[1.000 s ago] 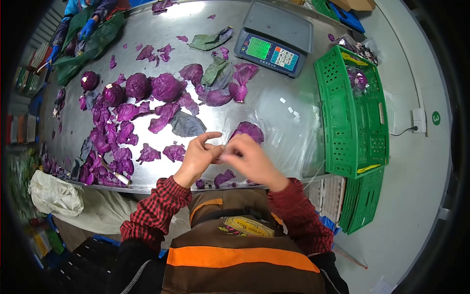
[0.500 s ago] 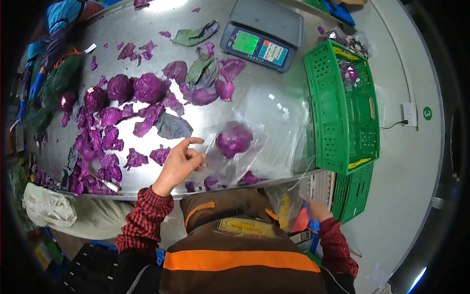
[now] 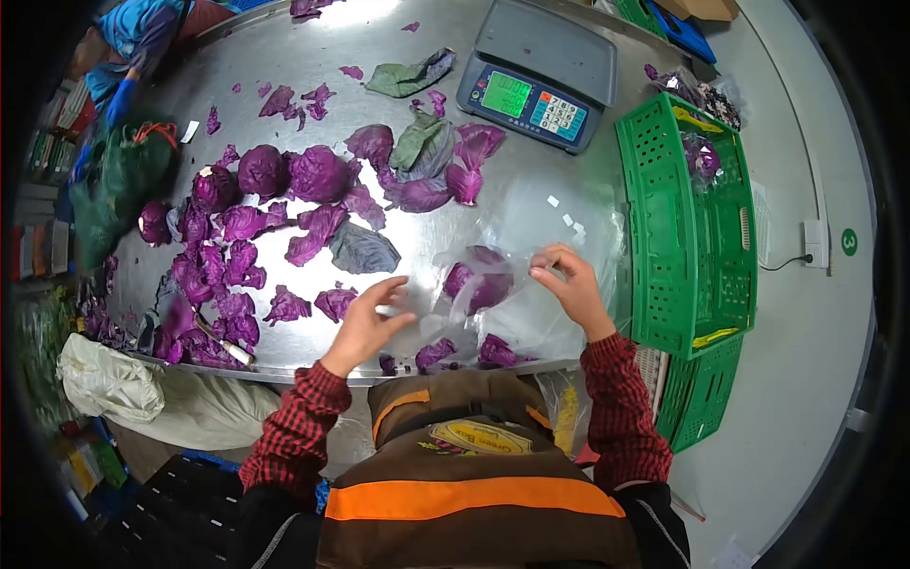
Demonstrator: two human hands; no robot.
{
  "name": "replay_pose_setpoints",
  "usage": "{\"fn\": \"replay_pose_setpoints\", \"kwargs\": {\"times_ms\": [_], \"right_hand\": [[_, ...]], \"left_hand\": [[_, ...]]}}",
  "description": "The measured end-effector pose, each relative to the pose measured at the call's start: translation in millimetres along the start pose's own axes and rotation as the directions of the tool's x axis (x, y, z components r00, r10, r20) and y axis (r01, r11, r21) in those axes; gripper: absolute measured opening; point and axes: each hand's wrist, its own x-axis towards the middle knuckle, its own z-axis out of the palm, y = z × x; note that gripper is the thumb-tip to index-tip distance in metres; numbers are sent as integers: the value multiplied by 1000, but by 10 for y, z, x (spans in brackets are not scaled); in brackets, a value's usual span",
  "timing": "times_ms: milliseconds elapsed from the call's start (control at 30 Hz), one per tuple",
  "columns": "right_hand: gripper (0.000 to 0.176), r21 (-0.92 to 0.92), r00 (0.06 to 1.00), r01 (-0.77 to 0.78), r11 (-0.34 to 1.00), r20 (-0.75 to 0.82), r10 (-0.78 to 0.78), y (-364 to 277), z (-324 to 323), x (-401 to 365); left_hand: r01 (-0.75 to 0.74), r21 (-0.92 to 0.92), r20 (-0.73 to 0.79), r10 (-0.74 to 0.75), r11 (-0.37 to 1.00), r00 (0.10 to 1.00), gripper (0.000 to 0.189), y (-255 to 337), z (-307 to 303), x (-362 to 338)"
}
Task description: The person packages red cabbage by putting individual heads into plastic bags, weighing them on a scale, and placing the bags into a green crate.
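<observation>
A red cabbage (image 3: 477,279) lies near the table's front edge, partly covered by a clear plastic bag (image 3: 540,318). To the left of it is my left hand (image 3: 372,324), its thumb and fingers apart and nothing visible between them. My right hand (image 3: 572,289) is just to the right of the cabbage. Its thumb and fingertips are closed at the film of the bag; the exact grip is hard to see. Loose cabbage leaves (image 3: 435,354) lie in front of the wrapped cabbage.
A digital scale (image 3: 536,81) stands at the back. Green crates (image 3: 654,228) are on the right, one holding a wrapped cabbage (image 3: 700,159). Several cabbages (image 3: 318,174), trimmings and a knife (image 3: 237,353) lie left. A co-worker's blue-gloved hand (image 3: 123,100) is by a green net bag (image 3: 123,194).
My right hand has come up from beside the apron, at lower right, to the bag. My left hand has opened out a little. The bag film now lies more over the cabbage. The co-worker's arm has shifted.
</observation>
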Motion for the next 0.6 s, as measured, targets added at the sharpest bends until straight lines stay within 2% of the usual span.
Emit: {"fn": "replay_pose_setpoints", "kwargs": {"times_ms": [33, 67, 133, 167, 200, 267, 367, 433, 467, 500, 567, 600], "right_hand": [[13, -2, 1000, 9, 1000, -1, -9, -6, 12, -21], [14, 12, 999, -45, 999, -22, 46, -31, 30, -60], [16, 79, 996, -55, 995, -62, 60, 41, 60, -60], [16, 47, 996, -10, 999, -87, 14, 135, 86, -65], [16, 4, 995, -54, 999, -86, 54, 123, 90, -76], [14, 220, 995, -49, 974, -71, 66, 171, 141, -97], [13, 307, 989, -33, 951, -126, 75, 269, 214, -145], [8, 314, 980, 14, 949, -193, 50, 303, 275, -137], [4, 323, 965, 24, 946, -253, 62, 260, 302, -156], [4, 317, 968, 44, 947, -248, 38, 215, 310, -198], [7, 240, 918, 81, 968, -395, 21, 15, 279, -280], [7, 219, 926, 94, 971, -378, -4, -60, 272, -313]], "left_hand": [[-106, 19, -10, 106, 994, 994, 55, 116, 67, 30], [-222, 41, -21, 223, 974, 975, 56, 200, 94, 79], [-376, 7, -28, 376, 926, 926, 47, 39, 196, 158], [-445, 46, -23, 447, 894, 894, 41, -16, 218, 187], [-513, 86, -14, 516, 854, 857, 36, -59, 250, 242], [-511, 110, 32, 511, 853, 859, 23, 65, 270, 232], [-553, 91, -23, 557, 828, 830, 13, 29, 388, 266], [-499, 68, -59, 503, 864, 863, 13, 4, 405, 266], [-466, 31, -87, 467, 884, 880, 13, 0, 403, 255], [-420, -53, -120, 412, 906, 903, 14, -21, 385, 228], [-462, -108, -171, 441, 880, 881, 12, 66, 273, 112], [-488, -166, -203, 454, 857, 867, 11, 97, 254, 53]]}}
